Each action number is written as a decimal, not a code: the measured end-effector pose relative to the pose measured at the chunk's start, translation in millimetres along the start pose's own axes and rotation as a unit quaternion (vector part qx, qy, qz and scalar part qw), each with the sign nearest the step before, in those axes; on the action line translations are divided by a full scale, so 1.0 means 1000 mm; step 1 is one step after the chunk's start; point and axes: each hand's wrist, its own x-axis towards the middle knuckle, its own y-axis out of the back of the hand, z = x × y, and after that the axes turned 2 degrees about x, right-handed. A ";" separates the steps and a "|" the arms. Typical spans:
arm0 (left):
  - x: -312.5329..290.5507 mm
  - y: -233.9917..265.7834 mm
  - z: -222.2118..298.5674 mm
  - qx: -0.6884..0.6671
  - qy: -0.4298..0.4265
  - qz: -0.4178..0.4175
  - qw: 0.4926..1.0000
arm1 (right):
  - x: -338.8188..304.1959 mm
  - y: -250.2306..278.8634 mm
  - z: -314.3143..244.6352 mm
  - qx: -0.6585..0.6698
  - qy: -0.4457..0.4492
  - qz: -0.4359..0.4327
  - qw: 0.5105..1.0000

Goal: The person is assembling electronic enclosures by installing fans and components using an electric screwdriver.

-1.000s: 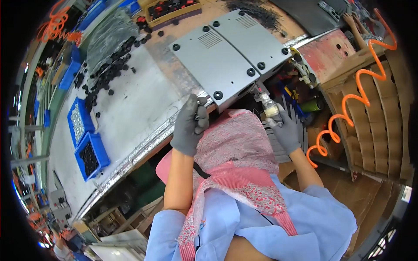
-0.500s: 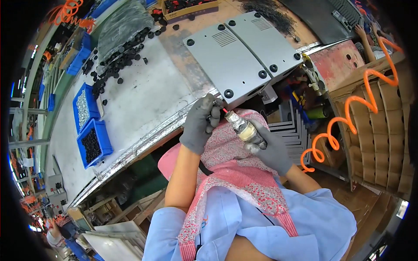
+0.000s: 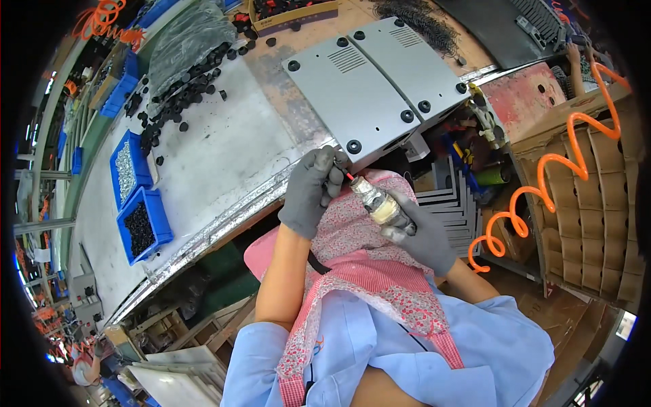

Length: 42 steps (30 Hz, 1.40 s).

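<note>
My right hand (image 3: 427,237), in a grey glove, is closed round a screwdriver (image 3: 377,202) wrapped in silvery and yellowish tape. Its short red-tipped bit points up and left, toward the fingers of the other hand. My left hand (image 3: 313,193), gloved too, is curled with fingertips pinched beside that bit; what small dark thing they hold is too hidden to name. Just beyond both hands, two grey metal cases (image 3: 352,88) lie side by side on the bench, with black round feet (image 3: 354,146) at their corners and slotted vents on top.
Left on the bench (image 3: 224,163) stand blue bins, one with silvery screws (image 3: 127,169), another with small black parts (image 3: 140,229). Loose black feet (image 3: 180,102) lie by a plastic bag (image 3: 193,47). An orange coiled hose (image 3: 542,183) hangs at right, before a divided carton (image 3: 590,210). Another person's arm (image 3: 576,71) shows far right.
Both hands and the screwdriver keep nearly the same pose. The whole view has shifted very slightly, and the other person's arms at the far right have moved a little.
</note>
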 end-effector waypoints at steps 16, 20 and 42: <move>0.002 -0.013 0.020 0.099 0.005 -0.040 0.994 | -0.004 0.014 -0.004 0.121 -0.095 -0.022 0.988; 0.014 0.007 0.027 -0.052 0.036 -0.047 0.997 | -0.001 0.025 0.003 0.091 -0.059 0.060 0.992; 0.025 0.067 0.018 -0.322 0.028 0.047 0.945 | 0.013 0.061 0.078 -0.031 -0.149 0.250 0.956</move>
